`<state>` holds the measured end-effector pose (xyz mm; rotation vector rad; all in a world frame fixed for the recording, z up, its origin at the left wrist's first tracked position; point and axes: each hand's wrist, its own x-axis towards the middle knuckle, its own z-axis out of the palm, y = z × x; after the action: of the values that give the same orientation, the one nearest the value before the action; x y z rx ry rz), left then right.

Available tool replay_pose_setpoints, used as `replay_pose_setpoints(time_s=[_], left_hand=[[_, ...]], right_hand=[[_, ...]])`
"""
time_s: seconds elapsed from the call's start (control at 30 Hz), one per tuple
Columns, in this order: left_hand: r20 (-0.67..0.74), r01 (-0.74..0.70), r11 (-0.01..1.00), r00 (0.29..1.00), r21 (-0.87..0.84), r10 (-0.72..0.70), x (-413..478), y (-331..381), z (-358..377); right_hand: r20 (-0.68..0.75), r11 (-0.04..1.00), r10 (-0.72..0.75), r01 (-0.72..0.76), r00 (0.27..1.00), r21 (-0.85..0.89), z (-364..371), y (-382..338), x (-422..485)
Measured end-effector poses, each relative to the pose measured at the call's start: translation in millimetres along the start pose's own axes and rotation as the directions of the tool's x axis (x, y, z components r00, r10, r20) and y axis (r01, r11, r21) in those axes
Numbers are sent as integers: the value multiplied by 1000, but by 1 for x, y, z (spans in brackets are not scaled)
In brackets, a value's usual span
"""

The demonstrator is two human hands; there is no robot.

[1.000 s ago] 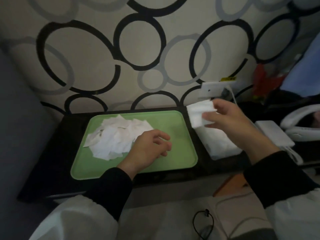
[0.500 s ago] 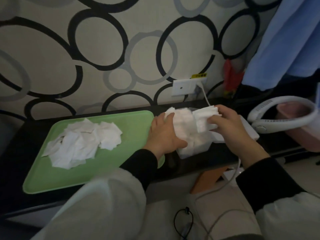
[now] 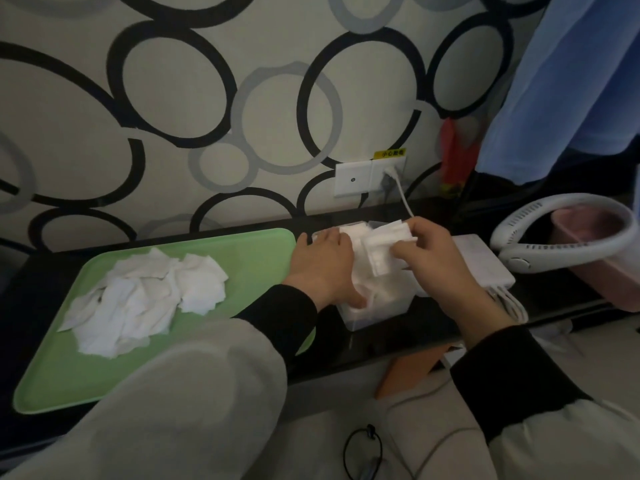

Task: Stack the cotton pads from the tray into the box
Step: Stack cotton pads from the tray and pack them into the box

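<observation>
Cotton pads (image 3: 145, 299) lie in a loose heap on the left half of the green tray (image 3: 256, 251), well apart from both hands. Just right of the tray, the left hand (image 3: 322, 268) presses flat against the near-left side of the clear box (image 3: 381, 306), fingers spread on the pads packed inside rather than pinching anything. Over the box's top, the right hand (image 3: 433, 258) pinches a small stack of pads (image 3: 384, 251) between thumb and fingers, the stack tilted, touching the box's contents, with a white charger block (image 3: 485, 265) beside it.
</observation>
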<state>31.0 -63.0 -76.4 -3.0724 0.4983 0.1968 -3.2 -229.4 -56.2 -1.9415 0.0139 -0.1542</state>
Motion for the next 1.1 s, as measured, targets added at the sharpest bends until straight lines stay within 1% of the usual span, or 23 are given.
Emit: replay_pose_setpoints(time_s=[0.1,0.17,0.3,0.37,0.43,0.53,0.6,0.67,0.73,0.83,0.93,1.0,1.1], left_hand=[[-8,2,998,1000,-63,-2,-1,-1,-2],[-45,0,997,999,-79,-4,0,-6,-4],[-138,-40,997,990,-68,30,6,-19,-3],[-114,-60,993,992,-101,49,9,-21,-2],[-79,-69,986,995,-150,58,11,-23,-3],[-58,-56,975,997,-217,44,15,-28,-5],[-47,-44,978,998,-205,35,17,-31,-7],[-33,-41,983,999,-179,35,18,-31,-9],[-20,-34,982,999,-184,31,19,-30,-10],[-33,-28,975,999,-219,21,19,-30,-10],[-53,-22,968,999,-249,9,18,-30,-9],[-60,-26,968,998,-248,11,18,-31,-7],[-95,-32,967,995,-255,8,18,-31,-3]], right_hand=[[84,999,-23,25,996,-24,0,-2,0],[154,998,-29,38,988,-50,0,-2,0],[202,995,-30,48,979,-83,1,0,-2],[234,995,-52,70,971,-71,2,4,-3],[256,990,-72,100,964,-100,4,8,-3],[281,965,-89,152,956,-212,7,11,-3],[306,939,-87,180,948,-292,7,9,-4],[352,892,-54,203,935,-404,7,4,-5],[402,829,20,209,916,-518,9,1,-4],[425,720,125,213,897,-660,16,-6,-3],[468,652,198,241,861,-719,23,-12,-3],[485,652,233,234,843,-721,25,-13,-3],[461,631,226,231,858,-741,28,-11,-4]])
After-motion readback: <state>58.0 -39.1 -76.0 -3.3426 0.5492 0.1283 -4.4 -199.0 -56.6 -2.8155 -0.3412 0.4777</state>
